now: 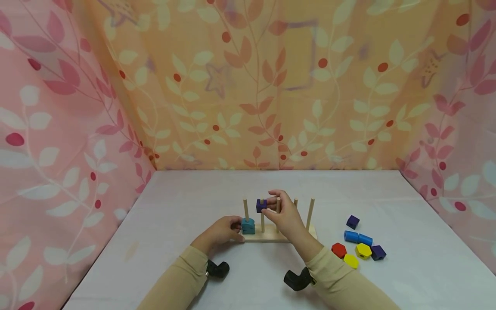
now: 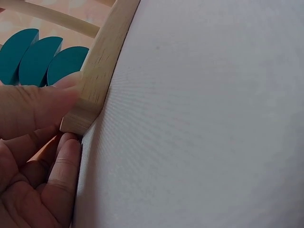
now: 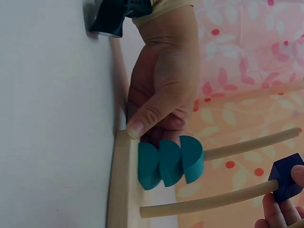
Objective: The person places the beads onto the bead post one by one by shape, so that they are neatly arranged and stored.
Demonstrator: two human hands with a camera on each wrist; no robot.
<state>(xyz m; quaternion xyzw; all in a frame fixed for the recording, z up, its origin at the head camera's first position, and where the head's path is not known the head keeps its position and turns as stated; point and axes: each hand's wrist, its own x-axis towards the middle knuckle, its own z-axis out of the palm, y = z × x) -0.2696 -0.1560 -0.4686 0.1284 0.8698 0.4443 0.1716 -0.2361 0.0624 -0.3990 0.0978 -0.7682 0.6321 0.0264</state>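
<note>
A wooden peg board with several upright pegs stands on the table. Its left end is pinched by my left hand, thumb on the near edge and fingers behind, as the left wrist view also shows. Three teal half-round blocks are stacked on the leftmost peg. High on the second peg sits a purple cube, the peg's tip showing at its top. My right hand holds that cube between thumb and fingers and partly covers the pegs further right.
Right of the board lie two more purple blocks, blue cylinder pieces, a red hexagonal block and two yellow hexagonal blocks. Black wrist mounts hang under both sleeves. Patterned curtains enclose the table.
</note>
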